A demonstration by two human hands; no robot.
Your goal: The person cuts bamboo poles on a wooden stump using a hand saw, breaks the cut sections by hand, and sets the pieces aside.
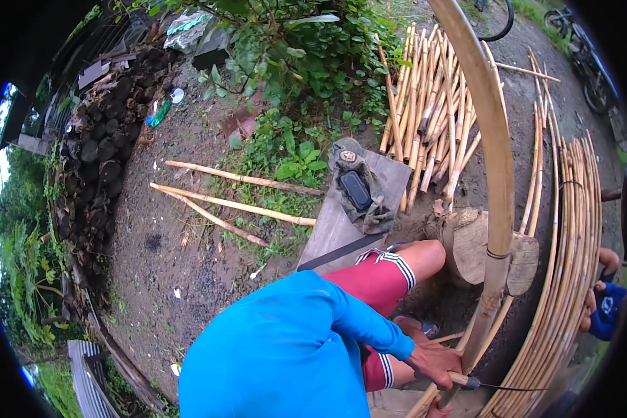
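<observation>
In a blue sleeve, my left hand (435,359) is closed around the wooden handle of a knife (461,379). Its dark collar and thin blade, seen almost edge-on, point right. A wide bamboo pole (496,174) arches from the top edge past a log block down to my hands. The knife handle crosses in front of this pole near its lower end. Only part of my right hand (439,408) shows at the bottom edge, its fingers seemingly wrapped round the pole's lower end. Beneath my hands lie more bamboo pieces (422,404).
Cut log blocks (467,244) stand by my knees. A bench (390,174) bears a camouflage cap (348,157) and a black case (356,189). Bamboo lies in a pile (432,97) and a long bundle (554,279). A person in blue (609,310) is at right; a motorcycle (592,76) stands beyond.
</observation>
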